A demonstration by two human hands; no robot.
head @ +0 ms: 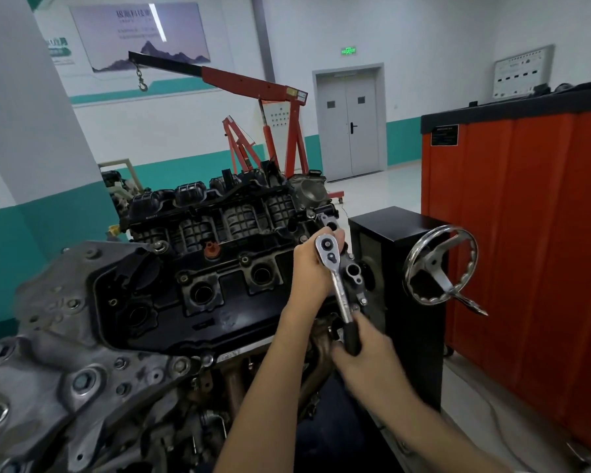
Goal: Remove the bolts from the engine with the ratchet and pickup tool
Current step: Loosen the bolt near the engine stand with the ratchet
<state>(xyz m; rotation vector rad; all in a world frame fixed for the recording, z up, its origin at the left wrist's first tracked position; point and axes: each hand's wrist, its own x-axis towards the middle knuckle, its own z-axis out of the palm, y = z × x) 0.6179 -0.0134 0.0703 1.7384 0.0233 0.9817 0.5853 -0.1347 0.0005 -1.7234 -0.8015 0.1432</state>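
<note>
The engine (198, 288) fills the left and middle of the view, its black valve cover facing up. A chrome ratchet (335, 278) stands over the cover's right end, head up and black grip down. My left hand (313, 264) wraps around the ratchet's head from the left. My right hand (362, 353) grips the black handle at the bottom. Several bolts (244, 259) sit along the cover's edges. The socket and the bolt under the ratchet head are hidden by my left hand. No pickup tool is in view.
A chrome handwheel (439, 264) of the engine stand sticks out right of the ratchet, beside a black box (403, 233). A red cabinet (526, 233) stands at the right. A red engine hoist (270, 107) and grey double doors (350, 128) are behind.
</note>
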